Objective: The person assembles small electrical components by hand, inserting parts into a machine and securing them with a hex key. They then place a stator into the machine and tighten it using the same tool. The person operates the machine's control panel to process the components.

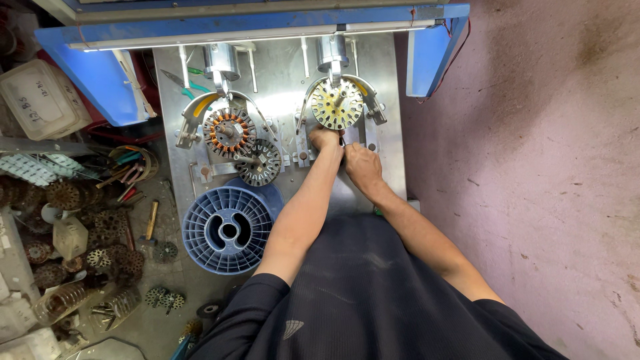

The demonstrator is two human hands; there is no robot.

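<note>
Both hands meet just below the bare stator core (337, 105) mounted on the right-hand spindle of the metal counter (390, 167). The left hand (326, 139) sits directly under the core, fingers curled shut on something small I cannot make out. The right hand (362, 165) lies a little further below the core and to its right, its grip pinched closed toward the left hand. The core lies straight ahead of both, its flat face toward the person; the left hand is nearer. Left of the core sit a copper-wound stator (229, 131), another core (259, 162) and a blue spool (227, 230).
</note>
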